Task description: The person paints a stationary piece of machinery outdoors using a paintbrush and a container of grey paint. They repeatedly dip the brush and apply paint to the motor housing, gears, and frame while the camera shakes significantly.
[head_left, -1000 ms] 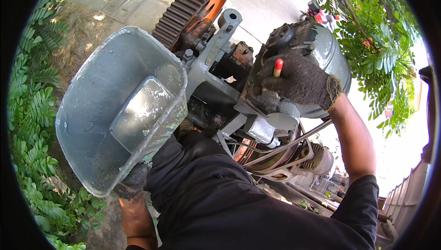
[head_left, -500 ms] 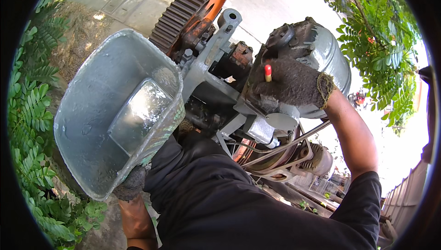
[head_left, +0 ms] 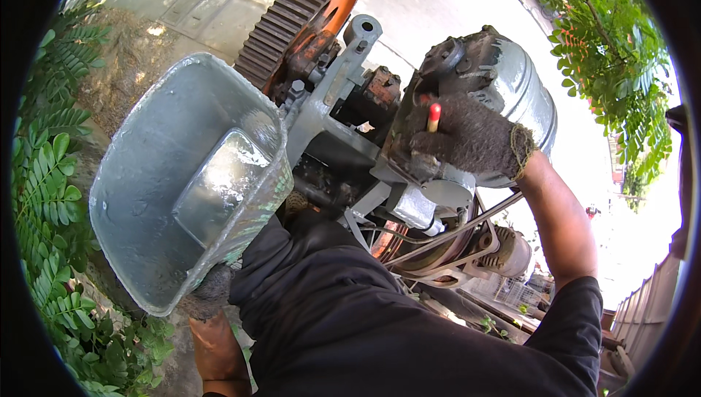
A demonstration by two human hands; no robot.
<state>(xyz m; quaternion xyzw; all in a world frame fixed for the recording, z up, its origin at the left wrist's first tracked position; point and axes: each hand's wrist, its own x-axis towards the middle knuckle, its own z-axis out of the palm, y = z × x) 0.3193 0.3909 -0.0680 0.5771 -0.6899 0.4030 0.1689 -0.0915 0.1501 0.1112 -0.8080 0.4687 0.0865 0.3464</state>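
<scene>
My left hand (head_left: 207,295), in a dark, worn glove, grips the bottom edge of a tilted grey tub (head_left: 157,134). Inside the tub lies shiny, wet-looking grey paint (head_left: 230,171). My right hand (head_left: 471,134), gloved alike, is closed around a paintbrush (head_left: 434,117). Only its red-tipped, pale wooden handle sticks out, while the bristles are hidden by the hand. That hand is against the dark, unpainted flange of a rounded grey motor housing (head_left: 522,90), whose body is partly coated grey.
Beyond the tub stands a large toothed gear (head_left: 292,25) with an orange face, beside a grey machine frame (head_left: 328,94). Below the housing are a belt pulley (head_left: 445,251) and a smaller motor (head_left: 505,251). Leafy branches (head_left: 55,178) crowd the left side; more foliage hangs upper right.
My right hand has shifted slightly right with the brush, whose handle now stands a little more tilted. The tub has moved barely, its top a touch lower.
</scene>
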